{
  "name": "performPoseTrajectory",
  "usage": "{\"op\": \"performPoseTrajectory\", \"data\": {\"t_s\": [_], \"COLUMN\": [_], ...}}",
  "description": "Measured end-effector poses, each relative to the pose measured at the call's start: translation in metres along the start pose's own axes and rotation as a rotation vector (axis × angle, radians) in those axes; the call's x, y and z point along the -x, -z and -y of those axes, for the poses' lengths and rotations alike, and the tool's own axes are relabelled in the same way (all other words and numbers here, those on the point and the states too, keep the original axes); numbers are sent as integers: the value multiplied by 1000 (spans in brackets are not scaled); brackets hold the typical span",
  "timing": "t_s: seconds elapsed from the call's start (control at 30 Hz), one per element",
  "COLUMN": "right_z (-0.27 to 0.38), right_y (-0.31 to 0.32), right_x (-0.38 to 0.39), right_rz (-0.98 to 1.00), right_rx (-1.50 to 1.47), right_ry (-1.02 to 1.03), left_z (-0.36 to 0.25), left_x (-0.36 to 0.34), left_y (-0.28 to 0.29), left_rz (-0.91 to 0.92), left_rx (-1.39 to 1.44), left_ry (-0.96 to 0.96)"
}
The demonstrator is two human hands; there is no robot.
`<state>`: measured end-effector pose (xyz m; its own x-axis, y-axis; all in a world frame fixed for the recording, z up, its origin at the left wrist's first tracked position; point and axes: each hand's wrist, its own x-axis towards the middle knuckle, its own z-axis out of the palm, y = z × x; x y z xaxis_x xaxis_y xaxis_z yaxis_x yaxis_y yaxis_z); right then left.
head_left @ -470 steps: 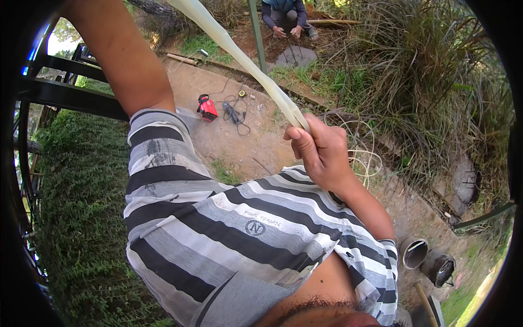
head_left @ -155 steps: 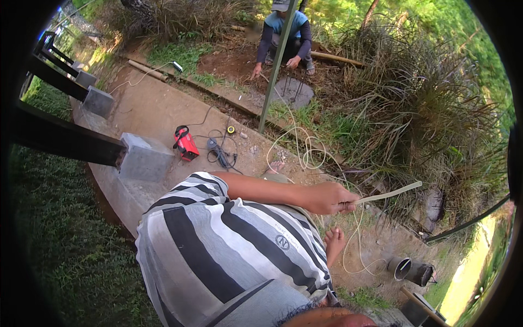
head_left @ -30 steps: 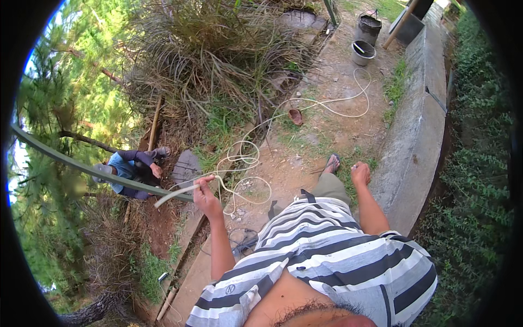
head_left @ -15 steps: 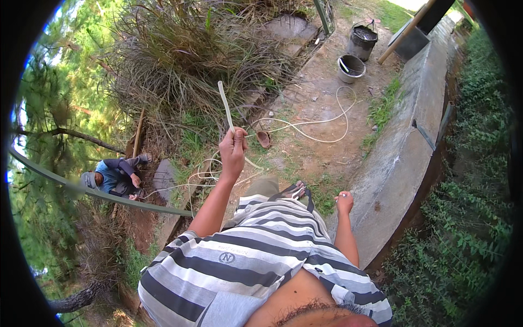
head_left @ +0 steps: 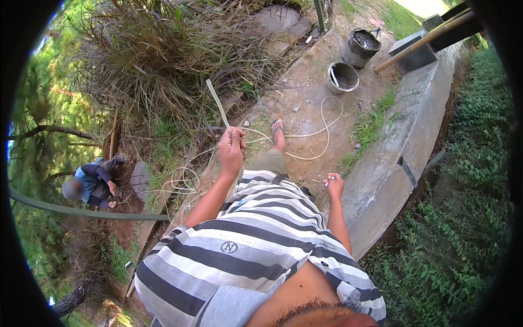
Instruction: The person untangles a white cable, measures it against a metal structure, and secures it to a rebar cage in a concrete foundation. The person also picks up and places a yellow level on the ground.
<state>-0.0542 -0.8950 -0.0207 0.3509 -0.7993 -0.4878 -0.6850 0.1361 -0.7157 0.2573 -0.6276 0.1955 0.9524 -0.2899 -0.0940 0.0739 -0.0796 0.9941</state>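
Observation:
In my left hand [head_left: 231, 151], raised in front of me, the fingers are closed round a pale, thin hose [head_left: 217, 101]. Its free end sticks up past my fist and leans to the left. More of this pale hose lies in loops on the ground ahead and to the left. My right hand [head_left: 334, 186] hangs low beside the concrete wall. Its fingers are closed on a small white object [head_left: 327, 183], too small for me to name.
A concrete wall [head_left: 400, 155] runs along my right, with bushes [head_left: 463, 218] beyond it. Ahead stand a grey bucket [head_left: 343, 77] and a black bucket [head_left: 362, 48] beside a wooden pole [head_left: 425, 42]. A person [head_left: 93, 184] crouches at the left behind a green rail [head_left: 109, 212]. Tall grass [head_left: 180, 60] grows ahead.
I have stepped forward; a sandalled foot now shows on the hose ahead, and the buckets appear closer. My left hand still holds the hose up. My right hand has shifted slightly left and up.

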Motion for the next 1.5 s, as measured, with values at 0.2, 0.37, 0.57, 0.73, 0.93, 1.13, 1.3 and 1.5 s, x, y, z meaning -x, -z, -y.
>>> {"op": "performPoseTrajectory", "data": {"t_s": [0.2,0.37,0.57,0.73,0.93,1.13,1.3,1.5], "right_z": [11,57,113,82,87,321,373,473], "right_y": [37,55,59,71,105,174,204,168], "right_x": [-107,-144,-152,-226,-435,-610,-745,-809], "right_rz": [95,-2,-64,27,36,122,267,322], "right_rx": [195,14,210,258,355,-18,7,176], "right_ry": [-342,-433,-423,-403,-249,-160,-246,-107], "left_z": [-9,-36,-52,-60,-53,-103,-122,-95], "left_x": [-145,-243,-340,-407,-491,-543,-550,-579], "left_y": [-81,-112,-178,-267,-375,-452,-450,-415], "left_rz": [20,34,140,179,159,117,-157,-211], "left_rx": [37,23,12,20,-5,-176,-242,-228], "left_ry": [-21,-16,-49,-45,-31,-257,-294,-175]}}
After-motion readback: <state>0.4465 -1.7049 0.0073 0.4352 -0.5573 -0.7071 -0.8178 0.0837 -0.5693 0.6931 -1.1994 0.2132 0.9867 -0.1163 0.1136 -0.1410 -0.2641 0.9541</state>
